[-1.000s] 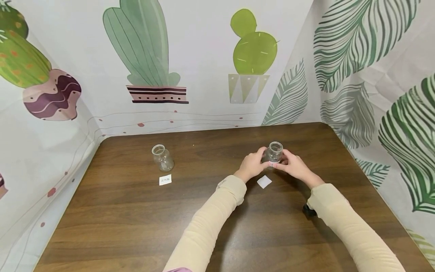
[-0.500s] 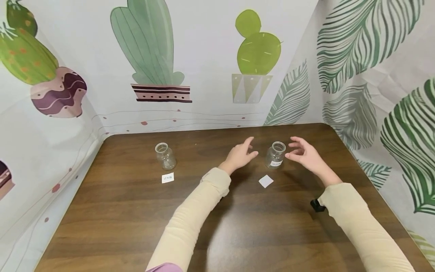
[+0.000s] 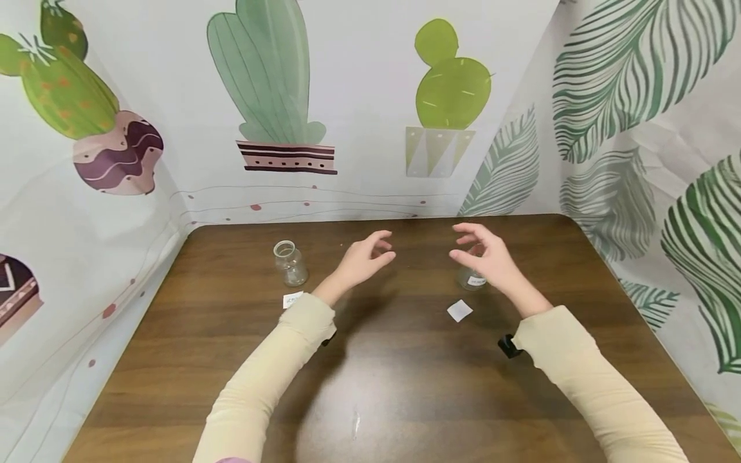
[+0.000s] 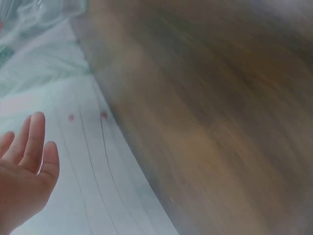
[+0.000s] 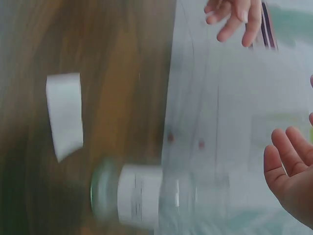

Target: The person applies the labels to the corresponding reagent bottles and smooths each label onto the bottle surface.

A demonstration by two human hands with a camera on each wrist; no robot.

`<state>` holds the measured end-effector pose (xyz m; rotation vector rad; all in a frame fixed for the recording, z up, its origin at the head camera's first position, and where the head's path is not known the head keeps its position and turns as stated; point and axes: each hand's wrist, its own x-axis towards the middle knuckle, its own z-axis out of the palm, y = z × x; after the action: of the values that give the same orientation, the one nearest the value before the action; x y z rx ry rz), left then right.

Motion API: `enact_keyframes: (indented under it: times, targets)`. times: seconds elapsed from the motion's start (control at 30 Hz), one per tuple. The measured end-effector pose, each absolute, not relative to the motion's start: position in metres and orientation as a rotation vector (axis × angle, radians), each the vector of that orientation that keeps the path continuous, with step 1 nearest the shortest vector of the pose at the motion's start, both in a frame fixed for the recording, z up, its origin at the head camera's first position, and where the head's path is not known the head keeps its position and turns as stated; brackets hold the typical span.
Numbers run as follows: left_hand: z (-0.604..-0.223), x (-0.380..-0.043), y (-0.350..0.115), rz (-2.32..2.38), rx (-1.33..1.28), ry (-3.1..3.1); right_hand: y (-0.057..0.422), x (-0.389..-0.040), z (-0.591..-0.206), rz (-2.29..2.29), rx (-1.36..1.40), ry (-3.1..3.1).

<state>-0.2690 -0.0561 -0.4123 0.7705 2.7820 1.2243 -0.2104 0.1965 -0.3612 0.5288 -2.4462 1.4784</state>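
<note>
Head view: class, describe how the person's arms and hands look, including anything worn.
The left sleeve and right sleeve are pale cream and wrinkled, with wide cuffs. Purple fabric shows at the left one's lower end. Small black pieces show beside the cuffs. The left hand and right hand are ungloved.

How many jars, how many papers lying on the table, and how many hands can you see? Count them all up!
Glass jars: 2, left jar and right jar
Papers: 2, left paper and right paper
Hands: 2, left hand and right hand
Total: 6
</note>
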Motion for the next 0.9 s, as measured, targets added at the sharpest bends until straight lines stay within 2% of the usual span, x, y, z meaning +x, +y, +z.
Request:
enact_keyframes:
  times: [0.27,0.47,0.9]
  targets:
    - [-0.414,-0.247,-0.129,1.363,0.632,2.776,0.140,-0.233,-0.409,1.565,0.756,-2.472]
    - [-0.419,-0.234,-0.181,1.368,0.450,2.769,0.093,-0.241,-0.430,1.566,0.860,-2.547]
    - [-0.446,-0.218,-0.242,0.988,0.259,2.933,0.008,-0.251,-0.451,1.561,0.821,-2.836]
